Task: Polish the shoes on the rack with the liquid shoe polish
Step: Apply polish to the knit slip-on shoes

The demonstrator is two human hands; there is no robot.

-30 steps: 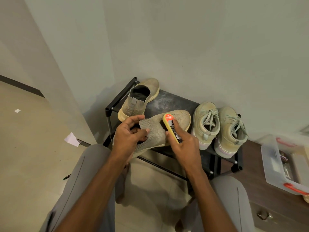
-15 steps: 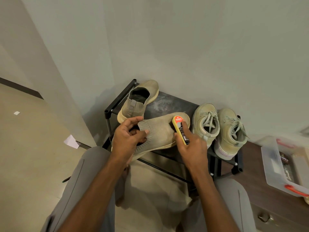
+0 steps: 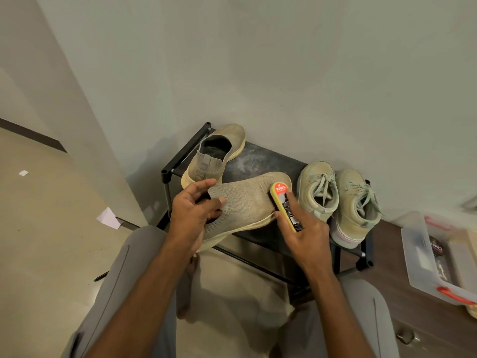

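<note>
My left hand (image 3: 194, 210) grips the knit collar of a beige slip-on shoe (image 3: 247, 200), holding it up in front of the black shoe rack (image 3: 260, 161). In my right hand (image 3: 304, 233) is the yellow liquid polish applicator (image 3: 285, 204), its face pressed against the shoe's side near the toe. The matching slip-on (image 3: 214, 153) rests on the rack's left end. A pair of pale lace-up sneakers (image 3: 338, 197) stands at the right end.
The rack stands against a wall. A clear plastic box with red clips (image 3: 426, 257) sits on a dark wooden cabinet (image 3: 387, 275) to the right. My grey-trousered knees frame the bottom. A white paper scrap (image 3: 109, 218) lies on the tiled floor at left.
My right hand has slid the applicator along the shoe towards the toe. My left hand keeps its grip on the collar.
</note>
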